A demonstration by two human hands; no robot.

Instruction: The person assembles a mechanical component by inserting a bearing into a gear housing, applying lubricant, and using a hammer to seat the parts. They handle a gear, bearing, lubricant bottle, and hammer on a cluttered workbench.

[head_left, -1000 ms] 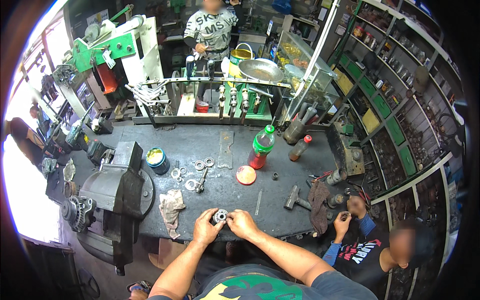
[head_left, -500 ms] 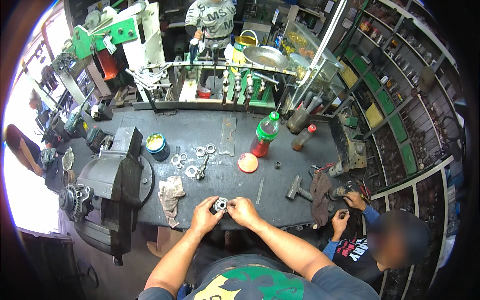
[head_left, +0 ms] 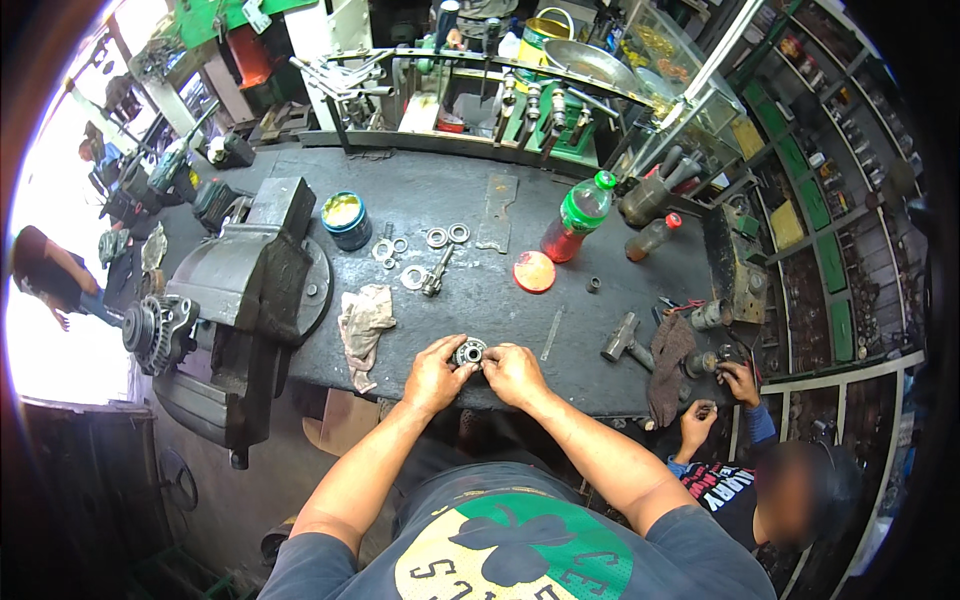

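Observation:
My left hand (head_left: pixel 435 374) grips a small round metal part (head_left: pixel 470 352) with a hole in its middle, like a bearing, thumb and fingers round its left side. The right hand (head_left: pixel 514 374) is closed in a pinch at the part's right edge; its fingertips partly hide what they touch. Both hands are at the near edge of the black workbench (head_left: pixel 480 310). Beyond them lie several metal rings (head_left: pixel 437 237) and a small geared shaft (head_left: pixel 437 272). A crumpled pale rag (head_left: pixel 366 330) rests left of my hands.
A large bench vise (head_left: pixel 245 250) stands left. A blue tub of yellowish grease (head_left: pixel 346 222), a red-liquid bottle (head_left: pixel 578 222), its red lid (head_left: pixel 534 271) and a hammer (head_left: pixel 622 338) are on the bench. At the right, a co-worker's hands (head_left: pixel 738 383) are near a dark cloth (head_left: pixel 670 370).
The view has tilted, so the bench sits higher in the picture. My hands keep their hold on the round metal part near the bench edge.

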